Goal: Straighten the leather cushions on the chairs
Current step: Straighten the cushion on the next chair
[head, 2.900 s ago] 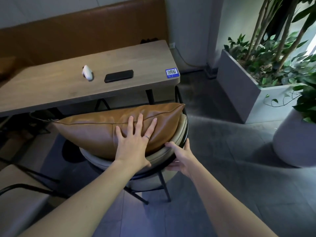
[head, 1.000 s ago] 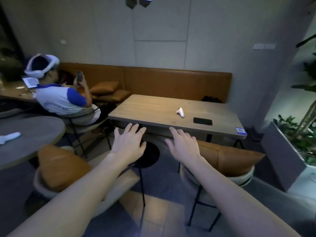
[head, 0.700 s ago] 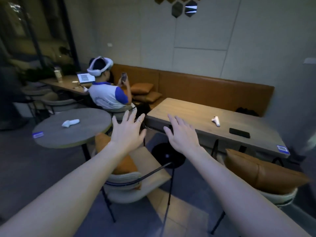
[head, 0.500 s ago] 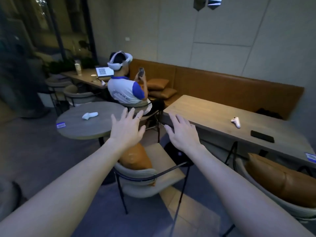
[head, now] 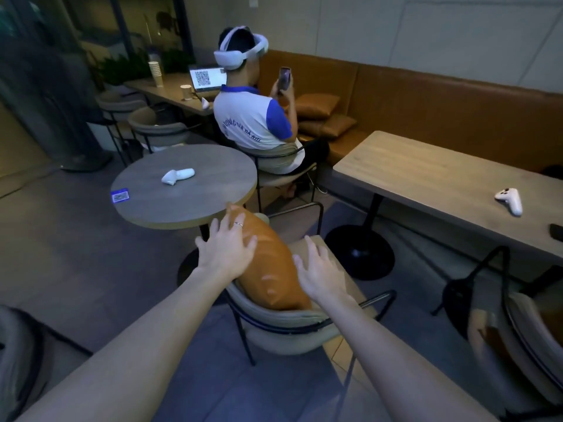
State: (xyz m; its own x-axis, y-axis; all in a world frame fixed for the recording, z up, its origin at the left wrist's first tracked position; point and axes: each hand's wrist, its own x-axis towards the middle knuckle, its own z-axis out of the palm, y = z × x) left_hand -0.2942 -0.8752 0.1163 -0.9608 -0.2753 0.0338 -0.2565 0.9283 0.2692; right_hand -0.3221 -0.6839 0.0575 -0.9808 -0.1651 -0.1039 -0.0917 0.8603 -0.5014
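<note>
A tan leather cushion [head: 269, 269] leans upright against the curved back of a beige chair [head: 283, 328] below centre. My left hand [head: 227, 249] lies with fingers spread on the cushion's upper left edge. My right hand [head: 321, 274] hovers, fingers apart, at the cushion's right side over the seat; contact is unclear. At the far right, blurred, stands a second chair [head: 499, 339] with a cushion on it.
A round table [head: 182, 193] with a white controller sits just beyond the chair. A long wooden table [head: 441, 184] with another controller runs to the right. A seated person [head: 256, 117] with a headset faces a leather bench. More chairs stand at the left.
I have turned left from the first chair and come close to the second one. Both hands have dropped from mid-air onto its cushion, the left hand now touching it.
</note>
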